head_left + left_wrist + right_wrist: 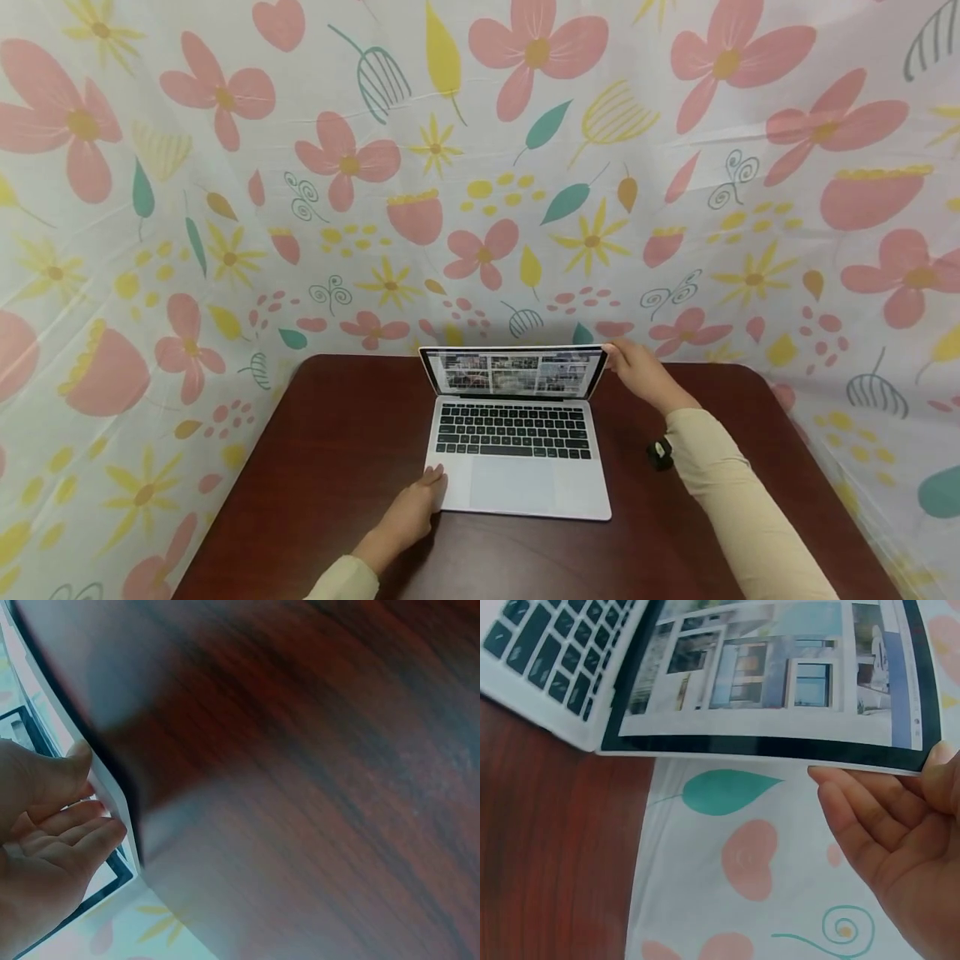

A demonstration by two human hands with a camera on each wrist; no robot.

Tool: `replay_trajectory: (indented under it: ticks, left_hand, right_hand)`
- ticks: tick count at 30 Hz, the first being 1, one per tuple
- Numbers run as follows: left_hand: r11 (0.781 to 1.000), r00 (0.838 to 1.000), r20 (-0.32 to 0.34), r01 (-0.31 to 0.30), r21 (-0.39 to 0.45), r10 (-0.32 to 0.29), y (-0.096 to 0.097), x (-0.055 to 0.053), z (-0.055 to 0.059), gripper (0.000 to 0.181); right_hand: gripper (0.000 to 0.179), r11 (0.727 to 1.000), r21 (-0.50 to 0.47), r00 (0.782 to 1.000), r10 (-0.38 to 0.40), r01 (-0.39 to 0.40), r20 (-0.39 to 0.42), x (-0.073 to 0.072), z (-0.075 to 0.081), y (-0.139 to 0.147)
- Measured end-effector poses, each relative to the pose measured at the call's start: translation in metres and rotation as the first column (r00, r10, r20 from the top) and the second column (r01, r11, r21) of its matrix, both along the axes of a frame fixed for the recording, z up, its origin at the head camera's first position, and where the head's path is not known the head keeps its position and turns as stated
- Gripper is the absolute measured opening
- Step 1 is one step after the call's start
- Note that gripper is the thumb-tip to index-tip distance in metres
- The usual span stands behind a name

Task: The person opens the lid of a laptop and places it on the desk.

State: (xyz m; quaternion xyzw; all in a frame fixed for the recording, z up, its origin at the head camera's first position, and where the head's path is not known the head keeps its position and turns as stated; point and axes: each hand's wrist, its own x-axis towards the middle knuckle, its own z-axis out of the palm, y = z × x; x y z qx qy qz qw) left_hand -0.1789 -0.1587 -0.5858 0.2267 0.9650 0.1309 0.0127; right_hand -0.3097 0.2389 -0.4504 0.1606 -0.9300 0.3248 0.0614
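A silver laptop (513,483) stands unfolded on the dark reddish-brown table, its black keyboard (513,431) towards me. Its lit screen (517,375) leans back and shows rows of pictures. My left hand (408,512) is at the left edge of the laptop's base, near the front corner; in the left wrist view its thumb and bent fingers (97,836) hold that edge. With my right hand (637,371) I pinch the upper right corner of the screen, thumb (939,780) on the front side and fingers at the rim.
The table (337,450) has rounded far corners. Behind it and on both sides hangs a white sheet (480,317) with pink, yellow and green flowers and leaves. Beside the right sleeve's cuff (686,421) is a small black object (660,454).
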Motion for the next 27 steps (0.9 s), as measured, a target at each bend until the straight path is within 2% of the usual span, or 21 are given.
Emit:
replay_trajectory:
  ticks: [3, 8, 11, 15, 19, 24, 27]
  left_hand:
    - [1.0, 1.0, -0.002, 0.001, 0.001, -0.001, 0.001, 0.0, -0.001, 0.054]
    - [1.0, 0.999, -0.021, 0.029, 0.001, -0.029, 0.001, 0.0, -0.001, 0.051]
    - [1.0, 0.999, -0.027, 0.021, 0.01, -0.021, 0.0, 0.0, 0.0, 0.05]
    - [1.0, 1.0, -0.016, 0.001, 0.02, -0.001, -0.001, 0.0, 0.0, 0.048]
    - [0.999, 1.0, -0.008, 0.005, 0.04, -0.004, -0.001, -0.001, 0.0, 0.048]
    - [0.999, 1.0, -0.006, 0.004, 0.042, -0.003, 0.0, -0.001, 0.002, 0.047]
    - [0.999, 1.0, -0.001, 0.005, 0.045, -0.005, -0.001, -0.001, 0.002, 0.047]
  right_hand:
    - [0.04, 0.999, -0.021, 1.0, -0.024, 0.024, 0.009, -0.007, 0.0, -0.001]
    - [0.036, 0.993, -0.056, 0.991, -0.111, 0.107, -0.077, -0.021, -0.006, -0.008]
    - [0.038, 0.981, -0.122, 0.981, -0.163, 0.149, -0.106, -0.03, -0.011, -0.015]
    - [0.047, 0.951, -0.229, 0.975, -0.22, 0.209, -0.026, -0.039, -0.019, -0.024]
    - [0.052, 0.923, -0.279, 0.964, -0.261, 0.264, 0.049, -0.045, -0.025, -0.027]
    - [0.048, 0.915, -0.29, 0.96, -0.268, 0.281, 0.083, -0.049, -0.038, -0.025]
    - [0.052, 0.915, -0.276, 0.952, -0.257, 0.295, 0.165, -0.047, -0.055, -0.023]
